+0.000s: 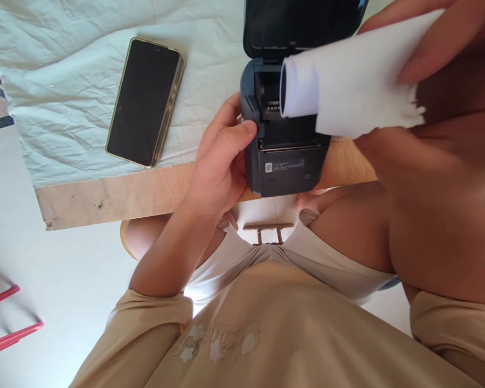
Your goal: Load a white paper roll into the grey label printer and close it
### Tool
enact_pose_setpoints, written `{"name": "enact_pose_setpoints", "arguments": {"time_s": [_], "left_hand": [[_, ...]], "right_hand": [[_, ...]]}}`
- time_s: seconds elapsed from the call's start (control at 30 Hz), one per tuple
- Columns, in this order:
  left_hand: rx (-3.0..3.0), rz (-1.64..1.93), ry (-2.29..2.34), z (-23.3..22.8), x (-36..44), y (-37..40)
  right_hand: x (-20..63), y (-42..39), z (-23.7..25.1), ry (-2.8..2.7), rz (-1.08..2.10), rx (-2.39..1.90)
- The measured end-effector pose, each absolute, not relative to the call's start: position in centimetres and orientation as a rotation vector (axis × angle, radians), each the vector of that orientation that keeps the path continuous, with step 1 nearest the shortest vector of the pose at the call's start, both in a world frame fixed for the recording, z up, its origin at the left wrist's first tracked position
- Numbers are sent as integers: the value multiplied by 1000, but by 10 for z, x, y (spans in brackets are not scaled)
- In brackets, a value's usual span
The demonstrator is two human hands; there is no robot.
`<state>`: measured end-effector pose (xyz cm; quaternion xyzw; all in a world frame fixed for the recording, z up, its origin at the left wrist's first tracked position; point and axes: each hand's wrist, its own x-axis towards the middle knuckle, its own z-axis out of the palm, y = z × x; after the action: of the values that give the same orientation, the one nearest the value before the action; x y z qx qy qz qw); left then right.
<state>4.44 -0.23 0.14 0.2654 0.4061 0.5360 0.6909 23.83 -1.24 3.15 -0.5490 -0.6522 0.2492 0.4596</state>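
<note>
The right hand [452,70] had its grip wrapped about a white paper roll [355,81], whose long axis ran crosswise, slightly tilted, leftward from the fingers; its hollow end hung over the uncovered bay of the dark printer [285,172], though contact was unclear. The left hand [222,151], nearer the bay, grasped the printer's left side at the worktop [117,202] edge. Farther left lay a phone [143,102].
</note>
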Motion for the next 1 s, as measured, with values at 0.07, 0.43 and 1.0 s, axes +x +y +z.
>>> {"name": "enact_pose_setpoints", "arguments": {"time_s": [0.07, 0.43, 1.0], "left_hand": [[586, 1226, 919, 0, 43, -1], [721, 1097, 730, -9, 18, 2], [682, 1113, 782, -5, 23, 3]], "right_hand": [[235, -10, 31, -1782, 498, -1281], [247, -1, 29, -2206, 18, -1183], [241, 3, 23, -2125, -28, -1086]]}}
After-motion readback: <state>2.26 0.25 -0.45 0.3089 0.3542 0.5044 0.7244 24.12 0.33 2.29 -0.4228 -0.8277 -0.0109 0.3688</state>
